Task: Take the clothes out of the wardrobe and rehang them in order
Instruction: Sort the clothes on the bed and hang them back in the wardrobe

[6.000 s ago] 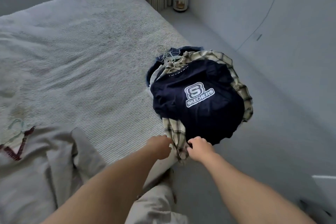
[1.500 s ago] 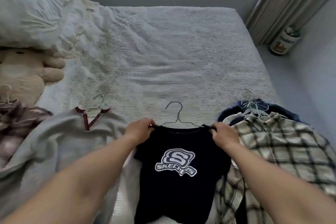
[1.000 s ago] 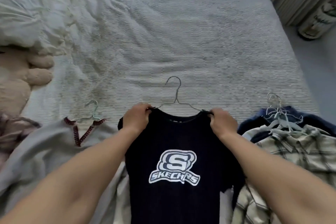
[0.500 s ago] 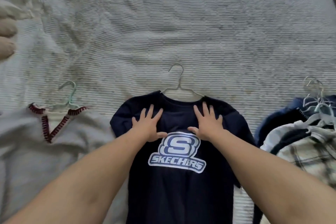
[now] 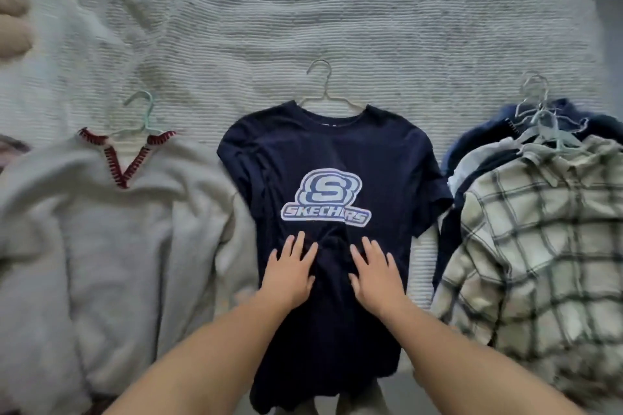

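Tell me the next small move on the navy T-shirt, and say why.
Probably slide both palms down toward the hem. The left hand and right hand lie flat on the navy T-shirt just below its logo, with a fold bunched between them; the wire hanger is already in the neck.

Both hands lie flat, fingers straight and spread, on the lower front of a navy T-shirt [image 5: 333,152] spread on the bed [image 5: 337,10]. The left hand [image 5: 290,274] and the right hand [image 5: 376,274] rest side by side, apart, with a fabric wrinkle between them. The printed logo [image 5: 326,199] sits just beyond the fingertips. A wire hanger [image 5: 325,91] protrudes from the collar, farther beyond. Left of the left hand's fingers lies a grey sweater [image 5: 111,229] on a pale green hanger [image 5: 143,114]. Right of the right hand's fingers lies a plaid shirt [image 5: 539,246] atop a pile of hangered garments.
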